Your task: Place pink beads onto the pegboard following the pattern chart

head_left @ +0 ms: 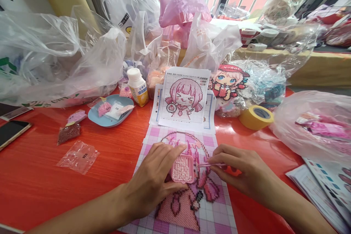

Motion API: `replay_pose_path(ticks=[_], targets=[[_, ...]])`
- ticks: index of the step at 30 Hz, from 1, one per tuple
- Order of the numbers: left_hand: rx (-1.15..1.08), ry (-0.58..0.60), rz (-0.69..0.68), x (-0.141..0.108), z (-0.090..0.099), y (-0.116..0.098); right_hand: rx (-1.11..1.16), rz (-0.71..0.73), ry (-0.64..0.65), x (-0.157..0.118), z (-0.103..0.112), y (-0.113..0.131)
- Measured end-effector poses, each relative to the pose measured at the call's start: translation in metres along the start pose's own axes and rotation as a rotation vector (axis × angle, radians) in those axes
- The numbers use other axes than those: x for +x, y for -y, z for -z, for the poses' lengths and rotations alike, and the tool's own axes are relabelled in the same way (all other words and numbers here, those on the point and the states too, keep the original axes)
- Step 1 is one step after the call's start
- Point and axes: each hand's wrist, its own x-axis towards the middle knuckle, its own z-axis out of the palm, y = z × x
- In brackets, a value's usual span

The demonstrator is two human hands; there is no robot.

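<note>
My left hand [156,173] is closed around a small pink tray [192,170] filled with pale pink fuse beads [181,168]. It hovers over a pegboard [225,204] that bears a half-covered bead picture [178,204] of a figure in pinks with a brown outline. To the right, my right hand [238,164] pinches a pair of pink tweezers [212,165], whose tips point left toward the tray. The tray hides part of the bead picture. Behind the pegboard leans a printed chart [184,98] with a pink-haired cartoon figure.
On the left are a blue plate [109,121] with bead bags, a white-capped bottle [138,87], small bead bags [70,133], an opened clear bag [78,156] and a phone [13,131]. Yellow tape [256,117], a plastic bag [309,117] and papers [320,190] lie right.
</note>
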Motion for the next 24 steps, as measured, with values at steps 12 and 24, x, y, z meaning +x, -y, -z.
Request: replay_pose_path(ticks=[12,24], targets=[[0.027,0.009,-0.022,0.0008,0.0013,-0.0007,-0.010,0.003,-0.005,0.0012,-0.0005,0.0001],[0.028,0.013,-0.023,0.0025,0.0020,-0.0012,0.062,0.041,-0.080,0.0053,0.0023,0.0056]])
